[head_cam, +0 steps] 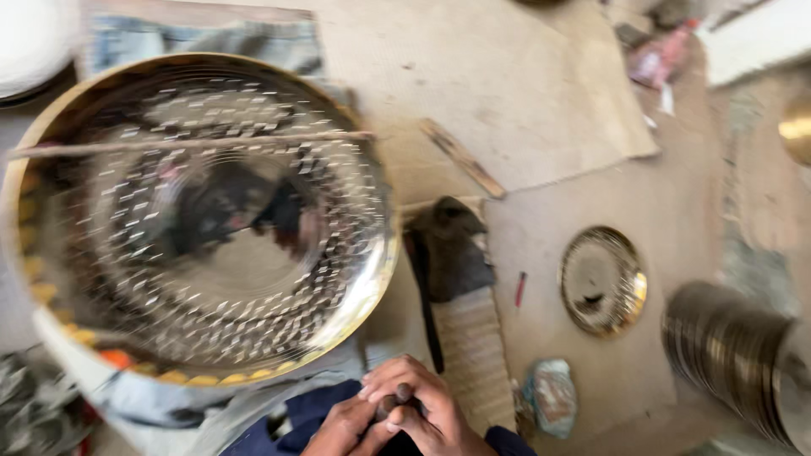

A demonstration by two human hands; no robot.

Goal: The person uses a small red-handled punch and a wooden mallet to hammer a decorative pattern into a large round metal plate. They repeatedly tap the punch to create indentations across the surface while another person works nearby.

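My right hand [427, 405] and left hand [342, 426] meet just below the big hammered brass bowl [198, 215], fingers of both clamped together on a small dark knob [397, 397]. Right of the bowl lie a small brass plate [603, 280] and stacked plates [739, 363] on the floor.

The floor [676, 203] was dusty and brown, partly covered by a worn tan mat [524, 93]. On it lay a wooden strip [463, 158], a small brass plate [603, 279] and — at the right edge — a stack of plates [739, 359]. Daylight fell evenly; the shot was blurred. A white slab [756, 38] sat top right.
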